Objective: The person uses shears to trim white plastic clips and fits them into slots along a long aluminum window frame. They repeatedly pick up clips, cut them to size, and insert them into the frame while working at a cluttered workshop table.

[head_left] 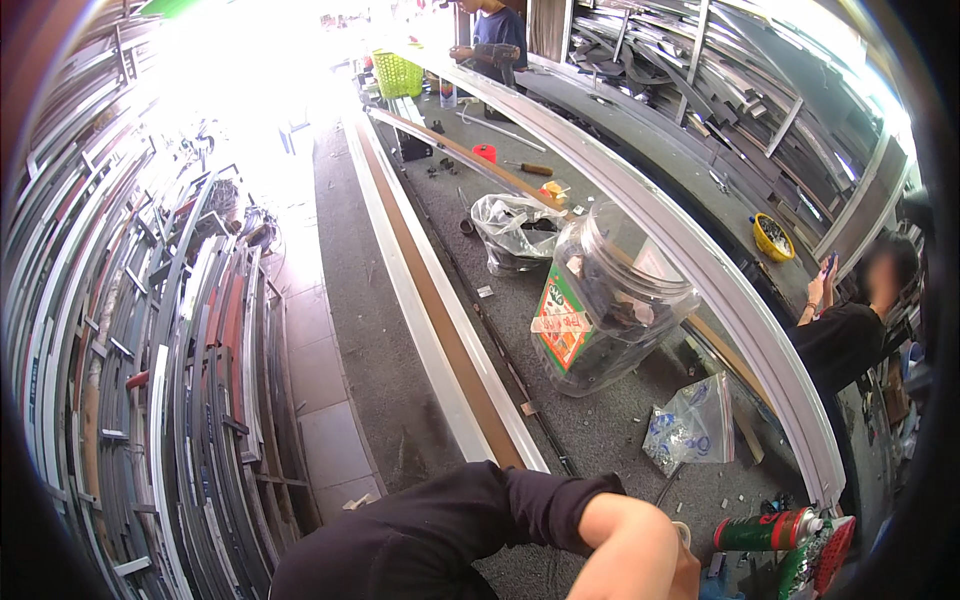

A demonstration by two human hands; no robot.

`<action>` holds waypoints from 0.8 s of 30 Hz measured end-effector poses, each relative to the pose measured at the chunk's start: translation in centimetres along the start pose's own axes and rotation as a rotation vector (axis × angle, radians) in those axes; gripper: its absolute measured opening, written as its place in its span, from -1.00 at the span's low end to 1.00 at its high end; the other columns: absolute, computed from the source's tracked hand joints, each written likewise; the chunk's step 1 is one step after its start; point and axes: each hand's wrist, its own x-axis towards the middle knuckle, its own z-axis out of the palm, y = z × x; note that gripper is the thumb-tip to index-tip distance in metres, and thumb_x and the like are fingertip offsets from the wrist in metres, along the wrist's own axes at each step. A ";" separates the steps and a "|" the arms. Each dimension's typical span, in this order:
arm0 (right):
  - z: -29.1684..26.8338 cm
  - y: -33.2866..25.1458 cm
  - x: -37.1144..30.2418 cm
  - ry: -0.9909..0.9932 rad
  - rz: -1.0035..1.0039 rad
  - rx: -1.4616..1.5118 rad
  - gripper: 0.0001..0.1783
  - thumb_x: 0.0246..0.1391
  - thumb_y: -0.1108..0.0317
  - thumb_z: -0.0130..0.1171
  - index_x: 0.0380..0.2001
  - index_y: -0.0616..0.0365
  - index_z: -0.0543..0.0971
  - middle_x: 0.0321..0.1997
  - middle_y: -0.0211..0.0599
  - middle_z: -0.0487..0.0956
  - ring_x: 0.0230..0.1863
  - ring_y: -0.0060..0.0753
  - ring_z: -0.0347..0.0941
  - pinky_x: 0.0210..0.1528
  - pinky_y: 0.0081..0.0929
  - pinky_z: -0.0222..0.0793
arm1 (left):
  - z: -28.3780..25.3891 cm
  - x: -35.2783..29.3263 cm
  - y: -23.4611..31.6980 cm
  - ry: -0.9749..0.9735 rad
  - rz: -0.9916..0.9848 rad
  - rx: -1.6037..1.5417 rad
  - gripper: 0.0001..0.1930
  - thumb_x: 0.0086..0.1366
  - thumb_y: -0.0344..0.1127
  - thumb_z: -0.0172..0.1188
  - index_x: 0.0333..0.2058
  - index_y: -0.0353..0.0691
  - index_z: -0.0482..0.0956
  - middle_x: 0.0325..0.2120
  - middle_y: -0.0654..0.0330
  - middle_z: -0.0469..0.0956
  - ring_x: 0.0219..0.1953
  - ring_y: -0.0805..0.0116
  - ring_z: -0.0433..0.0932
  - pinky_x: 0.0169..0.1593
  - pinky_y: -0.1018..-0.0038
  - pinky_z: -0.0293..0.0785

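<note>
One of my arms (520,515), in a black sleeve with the forearm (635,550) bare, lies bent across the lower edge of the picture. Its hand runs out of frame below, so neither hand shows. Nearest the forearm is a green spray can (765,530) lying on the grey bench (600,420). A small clear bag of blue parts (690,425) rests just beyond it. Further off, a large clear plastic jar (605,300) with a green and red label lies tilted on the bench.
A long white and brown profile (440,310) runs along the bench's left edge, a white one (720,290) along its right. A crumpled plastic bag (515,230), a screwdriver (530,168), a green basket (397,72) and a yellow bowl (772,238) lie further back. One person (845,340) stands right, another (497,35) far off. Racks of profiles (150,350) fill the left.
</note>
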 end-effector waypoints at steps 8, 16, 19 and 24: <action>1.7 -4.7 -0.5 0.038 0.038 -0.003 -0.36 0.13 0.41 0.26 0.28 0.27 0.37 0.16 0.02 0.55 0.07 -0.04 0.52 0.09 -0.19 0.42 | 0.5 0.0 4.1 -0.176 -0.066 -0.227 -0.55 0.32 0.10 0.17 -0.18 -0.24 0.59 -0.50 0.09 0.58 -0.40 0.07 0.61 -0.29 0.26 0.51; 7.2 -8.5 2.0 -0.042 -0.360 -0.233 -0.30 0.00 0.10 0.43 0.15 0.21 0.50 -0.11 -0.07 0.64 -0.09 -0.02 0.57 -0.01 -0.21 0.47 | -3.0 -9.0 23.2 -0.038 -0.657 -0.280 -0.45 0.38 0.19 0.11 -0.08 -0.26 0.61 -0.43 0.07 0.62 -0.34 0.08 0.63 -0.22 0.24 0.52; 12.8 -10.2 6.9 -0.371 -0.512 -0.176 -0.44 0.10 0.10 0.35 0.11 0.13 0.54 -0.11 -0.19 0.66 -0.09 -0.17 0.59 -0.04 -0.21 0.46 | -2.1 -15.5 38.5 0.262 -0.973 -0.147 -0.28 0.35 0.31 0.08 -0.05 -0.38 0.59 -0.30 0.05 0.65 -0.26 0.10 0.64 -0.15 0.19 0.51; 25.2 -15.9 17.8 -1.161 -0.382 0.198 -0.41 0.26 0.04 0.23 0.21 0.17 0.43 0.00 -0.18 0.64 0.04 -0.30 0.58 0.08 -0.34 0.45 | 5.0 -21.2 63.4 0.865 -1.018 0.013 -0.24 0.32 0.32 0.12 -0.17 -0.51 0.62 -0.35 -0.06 0.66 -0.28 0.02 0.66 -0.15 0.20 0.53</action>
